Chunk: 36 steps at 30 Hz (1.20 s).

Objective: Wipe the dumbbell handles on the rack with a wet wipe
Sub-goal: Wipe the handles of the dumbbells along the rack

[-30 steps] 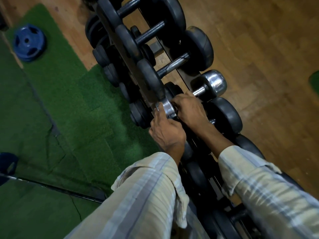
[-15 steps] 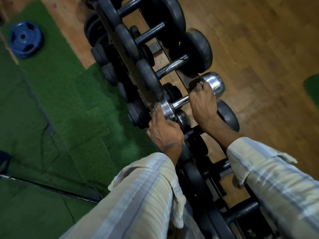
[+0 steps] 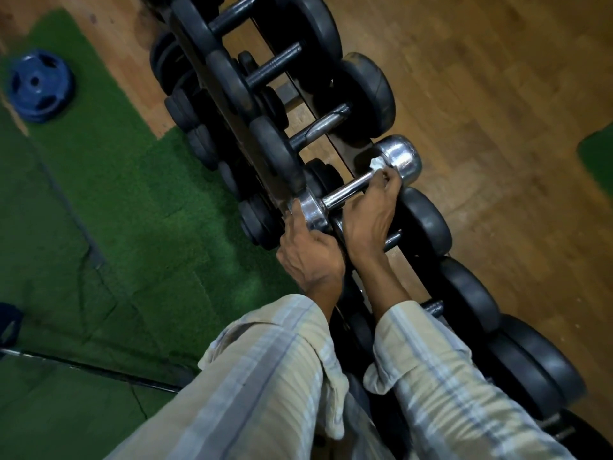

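While the chrome dumbbell (image 3: 355, 190) lay across the rack (image 3: 212, 78) at the centre of the frame, the right hand (image 3: 371, 214) pinched a white wet wipe (image 3: 377, 165) against the far end of its handle (image 3: 348, 191), just beside the outer chrome head. The grip of that hand was narrow, fingertips closed on the wipe and bar. The left hand (image 3: 308, 254) steadied the near chrome head, its fingers curled around the rim.

Recommended procedure for this step, as judged from the scene:

1. The left hand should have kept the head braced, since a round-headed dumbbell would likely roll on the rails under a sideways stroke.
2. The wipe should have been wrapped around the bar, not merely pressed on top, so that the underside was cleaned too.
3. Strokes should have run the full length between heads, with a twist over the knurled section, where grime probably lodges.

The black dumbbells (image 3: 365, 91) toward the upper part of the frame and those toward the lower right carried no wipe. A blue weight plate (image 3: 39, 86) lay on the green turf (image 3: 116, 200) at upper left.
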Available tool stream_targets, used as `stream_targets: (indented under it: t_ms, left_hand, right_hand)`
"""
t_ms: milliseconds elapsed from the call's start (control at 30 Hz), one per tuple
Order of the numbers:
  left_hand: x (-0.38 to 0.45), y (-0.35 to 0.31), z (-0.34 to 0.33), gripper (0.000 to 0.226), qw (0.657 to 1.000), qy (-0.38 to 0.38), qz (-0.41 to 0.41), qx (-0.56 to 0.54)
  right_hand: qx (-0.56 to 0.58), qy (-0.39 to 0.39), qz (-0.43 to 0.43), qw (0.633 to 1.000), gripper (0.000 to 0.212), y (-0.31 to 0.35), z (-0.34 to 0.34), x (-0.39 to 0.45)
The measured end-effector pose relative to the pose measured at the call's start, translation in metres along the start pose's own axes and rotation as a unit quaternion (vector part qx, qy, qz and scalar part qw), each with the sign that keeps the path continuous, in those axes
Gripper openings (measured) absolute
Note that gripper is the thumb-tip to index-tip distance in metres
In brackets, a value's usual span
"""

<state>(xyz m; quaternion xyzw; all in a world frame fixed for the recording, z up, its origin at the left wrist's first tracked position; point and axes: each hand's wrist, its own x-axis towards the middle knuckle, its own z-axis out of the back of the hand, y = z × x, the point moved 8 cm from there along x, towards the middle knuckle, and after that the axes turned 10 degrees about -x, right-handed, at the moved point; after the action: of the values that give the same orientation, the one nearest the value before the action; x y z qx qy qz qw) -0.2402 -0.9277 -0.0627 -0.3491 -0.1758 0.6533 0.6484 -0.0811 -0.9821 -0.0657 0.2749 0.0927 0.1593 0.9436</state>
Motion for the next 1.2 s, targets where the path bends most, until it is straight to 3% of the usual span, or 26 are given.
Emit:
stream_targets:
  t_ms: [167,333,433,533,567,700,867,933,1033,1100,1200]
  left_hand:
    - [0.001,-0.001,0.000,0.074,1.000,0.004,0.011,-0.010]
    - [0.002,-0.002,0.001,0.075,1.000,0.006,-0.003,-0.006]
    - [0.000,-0.004,0.003,0.075,1.000,0.002,-0.011,-0.010]
    - [-0.001,-0.006,0.002,0.074,1.000,0.002,-0.010,-0.013]
    - [-0.001,-0.006,0.002,0.073,1.000,0.002,-0.009,-0.013]
    - [-0.001,-0.005,0.002,0.073,1.000,0.003,-0.007,-0.008]
    - [0.000,-0.003,0.002,0.071,1.000,-0.004,-0.007,-0.008]
    - [0.001,-0.002,0.002,0.070,1.000,-0.003,-0.005,-0.005]
    - [0.000,-0.004,0.002,0.071,1.000,-0.001,-0.006,0.002]
    - [-0.001,-0.005,0.003,0.071,1.000,0.000,-0.010,0.001]
    - [-0.001,-0.005,0.003,0.071,1.000,-0.003,-0.013,0.000]
  right_hand:
    - [0.064,0.032,-0.089,0.993,0.057,-0.011,-0.010,-0.012]
    - [0.251,0.040,-0.211,0.944,0.067,-0.011,-0.022,-0.012]
    - [0.421,0.038,-0.314,0.850,0.068,-0.021,-0.042,-0.011]
    - [0.563,0.052,-0.385,0.730,0.035,-0.028,-0.062,-0.002]
    - [0.585,0.063,-0.398,0.704,0.034,-0.028,-0.067,0.001]
    - [0.627,0.109,-0.428,0.642,0.066,-0.028,-0.081,0.006]
    - [0.670,0.121,-0.458,0.572,0.018,-0.032,-0.089,0.005]
    - [0.655,0.145,-0.449,0.590,0.024,-0.033,-0.093,0.003]
    - [0.603,0.178,-0.421,0.654,0.037,-0.031,-0.093,-0.004]
    - [0.567,0.197,-0.414,0.684,0.031,-0.029,-0.093,-0.014]
    - [0.574,0.219,-0.408,0.675,0.026,-0.025,-0.096,-0.022]
